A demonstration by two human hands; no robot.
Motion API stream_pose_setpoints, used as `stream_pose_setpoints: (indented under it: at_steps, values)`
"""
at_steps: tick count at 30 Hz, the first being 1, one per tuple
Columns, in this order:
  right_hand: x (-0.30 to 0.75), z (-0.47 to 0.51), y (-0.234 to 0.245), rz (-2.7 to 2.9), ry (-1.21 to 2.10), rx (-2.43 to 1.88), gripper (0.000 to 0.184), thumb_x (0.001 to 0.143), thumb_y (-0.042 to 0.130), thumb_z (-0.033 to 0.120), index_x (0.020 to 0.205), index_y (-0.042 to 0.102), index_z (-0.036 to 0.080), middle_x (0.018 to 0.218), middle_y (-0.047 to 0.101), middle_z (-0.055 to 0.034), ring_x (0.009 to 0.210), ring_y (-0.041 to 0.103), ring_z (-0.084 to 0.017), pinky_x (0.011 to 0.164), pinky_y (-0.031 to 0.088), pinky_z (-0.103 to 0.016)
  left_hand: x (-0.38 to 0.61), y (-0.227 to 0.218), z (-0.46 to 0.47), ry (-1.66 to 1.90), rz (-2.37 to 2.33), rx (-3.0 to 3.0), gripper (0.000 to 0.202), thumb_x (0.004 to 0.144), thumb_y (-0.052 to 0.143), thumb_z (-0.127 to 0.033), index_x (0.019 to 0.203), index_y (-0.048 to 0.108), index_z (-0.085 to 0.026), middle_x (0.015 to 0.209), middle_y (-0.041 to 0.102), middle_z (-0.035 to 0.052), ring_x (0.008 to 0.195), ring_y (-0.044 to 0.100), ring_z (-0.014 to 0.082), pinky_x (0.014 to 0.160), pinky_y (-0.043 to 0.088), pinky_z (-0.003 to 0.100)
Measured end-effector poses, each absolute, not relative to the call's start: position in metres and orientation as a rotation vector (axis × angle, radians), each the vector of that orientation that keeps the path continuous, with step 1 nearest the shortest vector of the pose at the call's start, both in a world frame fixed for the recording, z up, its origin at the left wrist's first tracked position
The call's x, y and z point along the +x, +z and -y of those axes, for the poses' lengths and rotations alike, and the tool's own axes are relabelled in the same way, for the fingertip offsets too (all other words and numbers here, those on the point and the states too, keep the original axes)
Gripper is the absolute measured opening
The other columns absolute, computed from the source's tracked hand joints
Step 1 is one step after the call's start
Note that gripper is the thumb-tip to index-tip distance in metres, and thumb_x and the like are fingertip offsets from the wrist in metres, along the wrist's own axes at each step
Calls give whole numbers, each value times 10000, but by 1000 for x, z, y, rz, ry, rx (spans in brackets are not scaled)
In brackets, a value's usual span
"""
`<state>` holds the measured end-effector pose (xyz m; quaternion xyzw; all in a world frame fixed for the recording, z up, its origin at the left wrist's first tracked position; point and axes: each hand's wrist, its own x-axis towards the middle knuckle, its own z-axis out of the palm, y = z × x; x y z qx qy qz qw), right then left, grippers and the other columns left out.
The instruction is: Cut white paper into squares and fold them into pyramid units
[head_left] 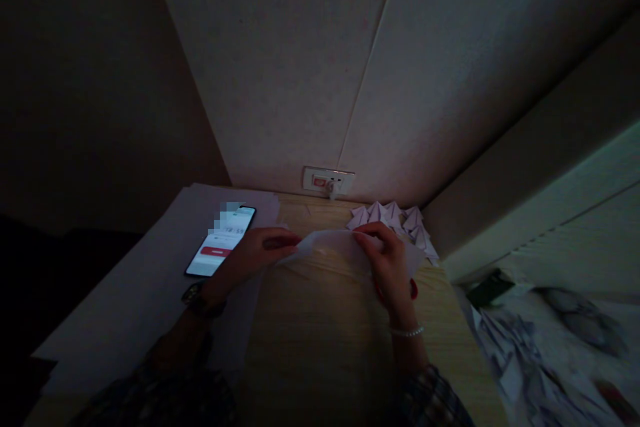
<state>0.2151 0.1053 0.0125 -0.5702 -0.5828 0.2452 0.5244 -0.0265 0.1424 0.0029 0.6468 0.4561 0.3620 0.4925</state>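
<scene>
A sheet of white paper (334, 245) is held between both hands just above a light wooden table (320, 340). My left hand (255, 252) pinches the paper's left end, fingers closed on it. My right hand (387, 261) grips the right part of the paper, fingers curled over its upper edge. A watch sits on my left wrist and a bead bracelet on my right. The room is dim.
A lit phone (221, 249) lies on large white sheets (135, 293) at the left. Several folded paper pieces (395, 219) are heaped at the back right corner. A wall socket (328, 181) with a plug sits behind. A patterned bed cover (555, 347) lies at right.
</scene>
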Motion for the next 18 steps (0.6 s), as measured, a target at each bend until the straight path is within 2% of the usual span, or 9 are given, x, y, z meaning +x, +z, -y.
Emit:
stream_pose_setpoints:
  at_steps: [3,6,8,13,18]
  values:
    - [209,-104,16,1436,589,-1336,69,801,650,269,772,682,216,753,680,2,755,617,-194,701,453,-295,-19,5,-138,914,-1126,1615,216,698,721,-376,848,764,-226,862,757,21,788,671,228,721,518,298]
    - [204,-102,18,1458,566,-1305,53,798,651,245,760,680,223,760,691,0,757,630,-196,709,474,-302,-14,8,-135,945,-1179,1639,229,744,668,-408,662,725,-201,631,670,-15,619,591,188,595,464,266]
    - [201,-100,19,1475,551,-1259,62,820,633,234,793,689,232,826,721,-13,815,654,-206,754,491,-321,-13,9,-134,965,-1208,1631,258,749,652,-411,611,699,-198,571,632,-26,579,563,180,561,443,260]
    - [197,-92,21,1606,513,-1143,144,869,593,195,930,705,262,1075,740,-40,1020,669,-228,899,499,-389,-10,10,-132,1045,-1244,1565,256,794,595,-412,846,738,-206,798,742,20,766,653,229,675,495,281]
    - [193,-88,24,1781,461,-1085,224,871,591,155,1036,697,264,1158,717,-52,1080,653,-220,939,496,-391,-9,11,-132,1077,-1270,1533,240,789,598,-397,726,725,-204,729,727,19,741,649,237,662,493,292]
